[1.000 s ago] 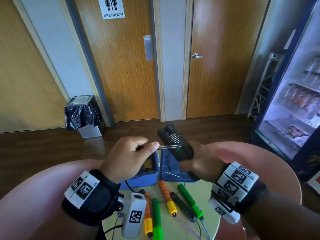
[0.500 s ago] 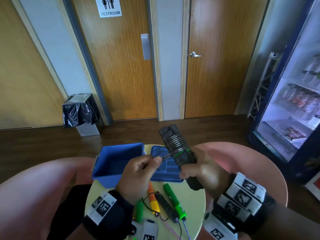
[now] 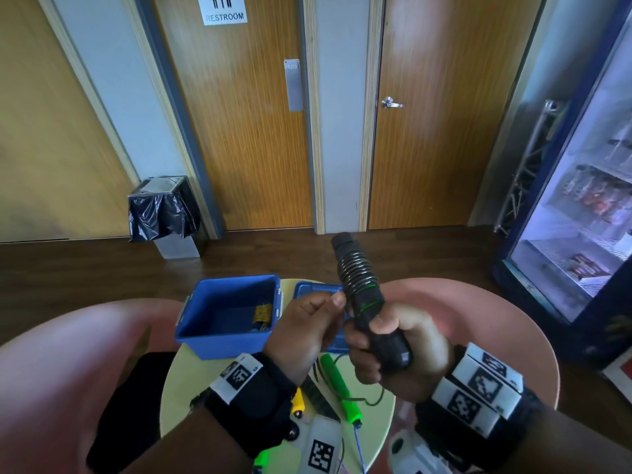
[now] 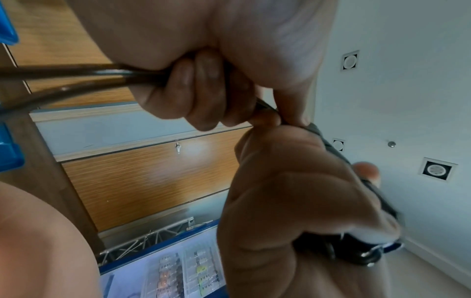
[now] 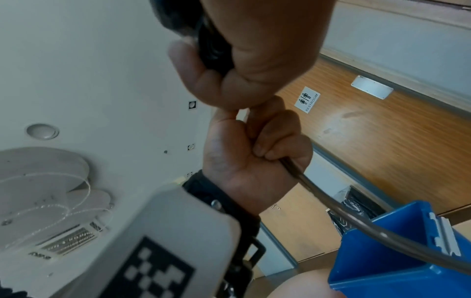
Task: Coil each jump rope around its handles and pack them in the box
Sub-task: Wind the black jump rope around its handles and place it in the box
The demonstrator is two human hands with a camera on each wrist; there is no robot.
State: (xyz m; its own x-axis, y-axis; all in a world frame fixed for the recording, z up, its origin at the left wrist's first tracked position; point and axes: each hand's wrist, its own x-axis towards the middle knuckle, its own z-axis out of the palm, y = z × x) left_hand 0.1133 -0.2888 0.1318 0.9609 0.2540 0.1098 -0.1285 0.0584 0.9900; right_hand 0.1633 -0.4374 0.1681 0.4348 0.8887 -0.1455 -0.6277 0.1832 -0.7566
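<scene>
My right hand (image 3: 376,340) grips the lower end of a pair of black jump rope handles (image 3: 362,295), held upright above the table. Dark rope is coiled in tight turns around their upper half. My left hand (image 3: 337,299) pinches the free rope right beside the coil; in the left wrist view its fingers (image 4: 198,90) are curled round the rope (image 4: 76,74). In the right wrist view the rope (image 5: 356,219) runs down past the blue box (image 5: 395,252). The open blue box (image 3: 201,323) stands on the table behind my left hand, a yellow coiled item (image 3: 263,314) inside.
The blue lid (image 3: 311,290) lies beside the box. On the small round table (image 3: 178,381) lie a green handle (image 3: 338,384), a yellow one (image 3: 297,401) and a black one (image 3: 318,395), partly hidden by my wrists. Pink seats (image 3: 478,313) flank the table. A fridge (image 3: 581,200) stands at the right.
My left hand has come down and in from the left, from a taut stretch of rope to right beside the coil. The handles now stand more upright.
</scene>
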